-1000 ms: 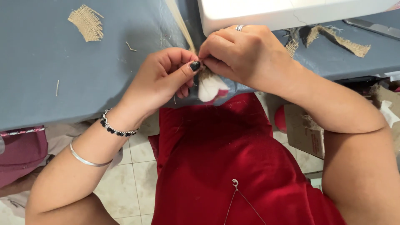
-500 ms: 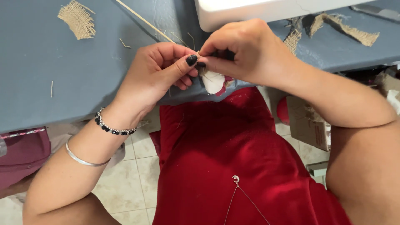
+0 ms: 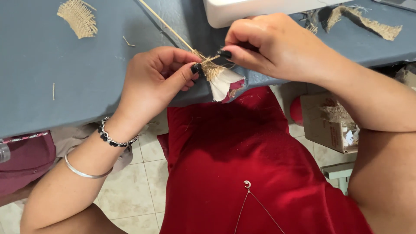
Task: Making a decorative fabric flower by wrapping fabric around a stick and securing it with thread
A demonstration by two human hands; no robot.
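My left hand (image 3: 158,80) pinches a small burlap-and-white-fabric piece (image 3: 221,78) at the front edge of the grey-blue table (image 3: 39,78). A thin jute cord (image 3: 167,28) runs from that piece up and to the left across the table. My right hand (image 3: 271,45) pinches the cord and burlap at the top of the same piece, fingertips almost touching the left thumb. The white fabric flap hangs down over the table edge above my red garment (image 3: 242,160).
A burlap scrap (image 3: 79,17) lies at the table's far left. A white sewing machine base (image 3: 255,9) stands behind my right hand, with a burlap strip (image 3: 364,21) to its right. A cardboard box (image 3: 329,121) sits on the tiled floor at right.
The jute cord has been drawn out taut across the table to the upper left. Both hands shifted slightly, and the burlap on the white piece shows more between the fingertips.
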